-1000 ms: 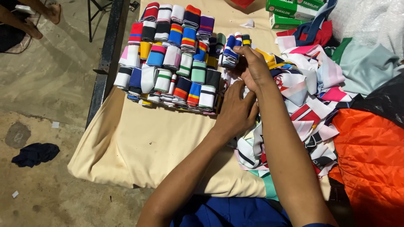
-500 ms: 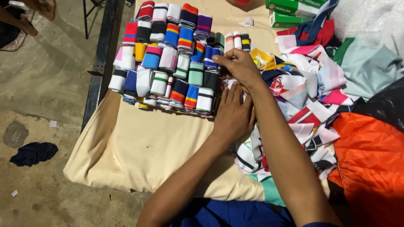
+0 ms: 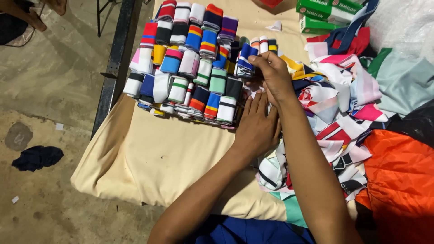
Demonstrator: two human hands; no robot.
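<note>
Several folded striped fabric pieces stand in tight rows (image 3: 190, 58) on a cream cloth (image 3: 162, 158) over a table. My right hand (image 3: 271, 74) pinches a blue and white folded piece (image 3: 246, 61) at the right edge of the rows. My left hand (image 3: 257, 124) lies flat just below it, fingers together, pressing against the side of the stack beside a white and black folded piece (image 3: 227, 110). My right forearm crosses a loose heap of unfolded striped pieces (image 3: 334, 113).
An orange cloth (image 3: 400, 180) lies at the right and a pale green fabric (image 3: 402, 81) behind it. Green boxes (image 3: 325, 13) sit at the table's far end. A dark metal frame (image 3: 118, 58) borders the left. Another person's hands (image 3: 40, 11) show top left; a dark rag (image 3: 36, 157) lies on the concrete floor.
My right hand has kept the blue and white piece against the rows' right edge while my left hand slid up flat against the stack. The view has shifted slightly.
</note>
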